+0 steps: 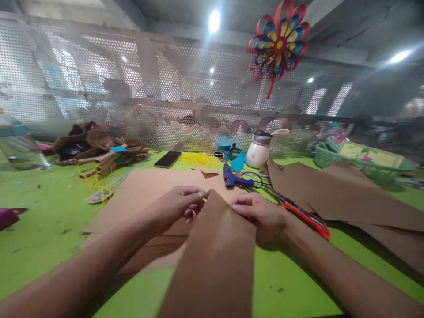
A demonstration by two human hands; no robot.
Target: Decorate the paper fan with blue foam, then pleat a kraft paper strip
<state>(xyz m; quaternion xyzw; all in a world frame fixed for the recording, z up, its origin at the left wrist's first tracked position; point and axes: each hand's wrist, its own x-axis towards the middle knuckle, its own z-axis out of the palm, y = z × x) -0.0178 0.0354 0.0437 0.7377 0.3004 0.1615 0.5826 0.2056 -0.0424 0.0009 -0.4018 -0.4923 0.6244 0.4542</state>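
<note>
Seeing plain brown on the paper strip (215, 256), lime green on the table (291, 282), blue on the glue gun (232, 178), red-orange on the scissors handles (321, 229). Spotting 3 colours on the hanging flower (280, 44): red, blue, yellow. Got dotty grey on the mesh panel (185, 70).

A brown paper strip (215, 260) has the left-hand grip (180, 205) at its peaked tip and the right-hand grip (261, 213) pinching its right edge. Around it on the green tabletop (36, 265) lie brown sheets (149, 190), a blue glue gun (230, 177), red-handled scissors (313, 221) and a dark phone (168, 159), with a white jar (258, 153) standing near the glue gun. A flower ornament (280, 44) (red, blue and yellow) hangs above, before a perforated screen (198, 75).
</note>
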